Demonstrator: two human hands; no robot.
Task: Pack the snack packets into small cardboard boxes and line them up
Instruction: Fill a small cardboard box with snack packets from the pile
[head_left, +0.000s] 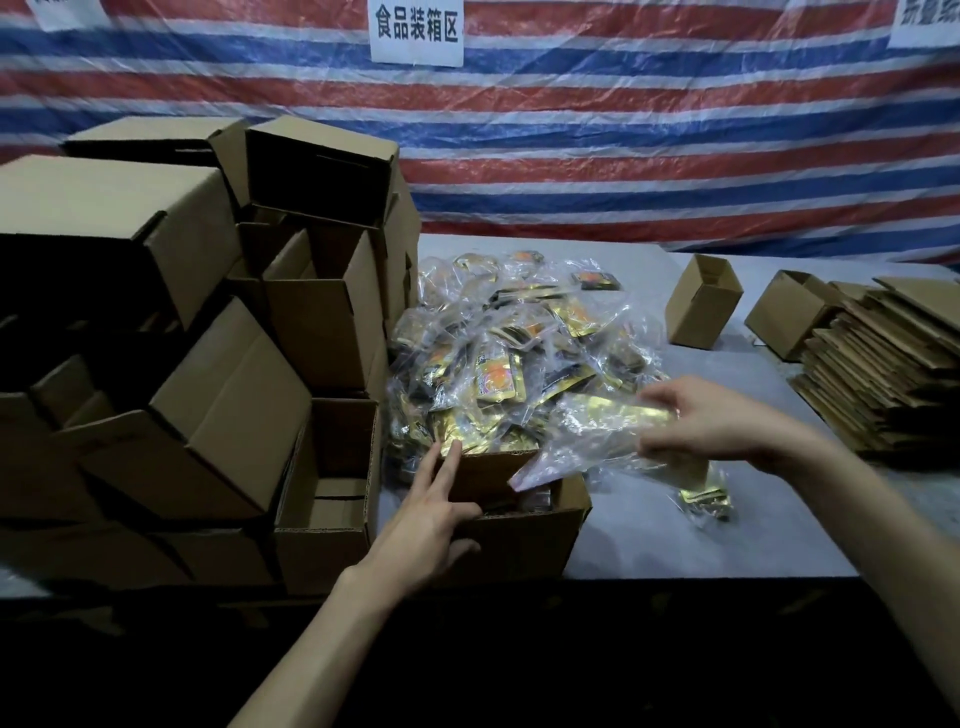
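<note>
Two bare forearms reach forward from the bottom edge over a grey table (649, 525). The right hand (727, 423) pinches a clear-wrapped gold snack packet (602, 428) between thumb and curled fingers, holding it just above the far right corner of an open cardboard box (524, 540). The left hand (431, 514) lies with fingers straight and relaxed against that box's raised rear flap, thumb near the left wall, gripping nothing.

The box sits at the table's near edge and already holds some packets. Touching its far side is a loose pile of snack packets (519, 348) in crinkled plastic. One stray packet (706, 501) lies just right of the box.

Hard against the box's left side rises a stack of cardboard boxes (208, 374), some tilted, leaving no room there. Bare tabletop stays open to the right and front. Farther right stand two small open boxes (701, 304), then a stack of flattened cardboard blanks (883, 374) at the right edge. A red, white and blue striped tarpaulin (649, 135) closes off the back.
</note>
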